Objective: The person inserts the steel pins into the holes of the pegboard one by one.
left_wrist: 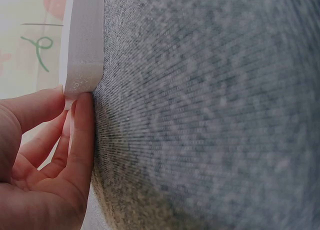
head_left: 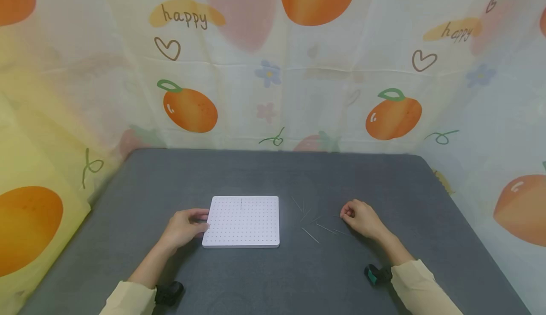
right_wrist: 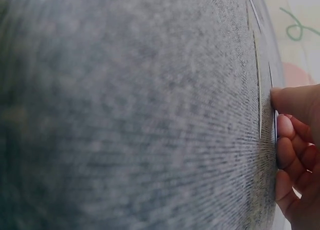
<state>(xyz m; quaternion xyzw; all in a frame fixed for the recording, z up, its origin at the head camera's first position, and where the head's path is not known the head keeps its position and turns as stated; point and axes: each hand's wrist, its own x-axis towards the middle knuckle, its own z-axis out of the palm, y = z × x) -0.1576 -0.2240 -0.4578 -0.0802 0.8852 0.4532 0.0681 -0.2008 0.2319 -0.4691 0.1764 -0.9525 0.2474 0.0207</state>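
A white pegboard [head_left: 256,229] with rows of small holes lies on the table, and one thin metal pin [head_left: 241,204] stands up from its far part. My left hand [head_left: 181,227] pinches the board's left edge, thumb at the top rim and fingers along the side [left_wrist: 82,80]. To the right, my right hand [head_left: 361,218] is low over the table. Its thumb and fingertips pinch a thin metal pin [right_wrist: 270,75], whose end sticks out leftward in the head view. Several loose pins [head_left: 310,235] lie scattered between the board and this hand.
The dark grey cloth-covered table [head_left: 256,282] runs back to a fruit-printed curtain [head_left: 239,73]. Black bands with small devices [head_left: 169,294] are worn on both wrists, below light sleeves [head_left: 130,298].
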